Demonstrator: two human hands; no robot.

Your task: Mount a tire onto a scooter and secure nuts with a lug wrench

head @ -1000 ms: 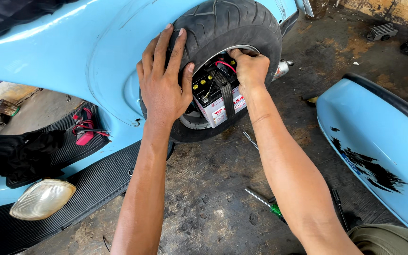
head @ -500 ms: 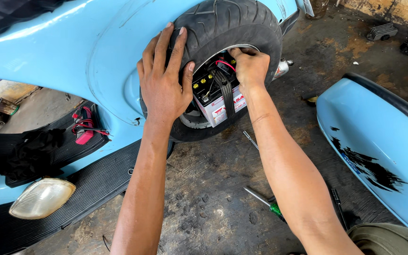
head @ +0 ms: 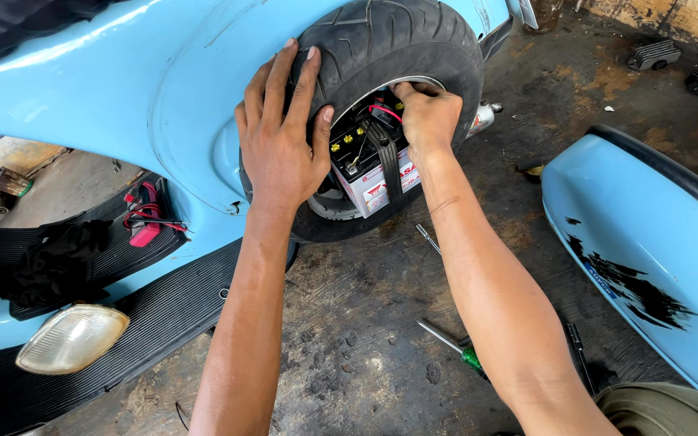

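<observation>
Pale-blue scooter body [head: 107,105] lies on its side. Just right of it, the left hand [head: 280,141] is spread flat, fingers apart, pressing the black spare tyre [head: 397,40]. Beside that hand sits the strapped battery [head: 369,165] inside the wheel. The right hand [head: 426,117] is pinched together at the battery's red wire [head: 387,111]. Best to brace the tyre firmly and work gently. A green-handled screwdriver [head: 454,349] lies below the right forearm.

Right hand's [head: 428,117] fingertips hidden — tucked behind the battery [head: 369,161].
</observation>
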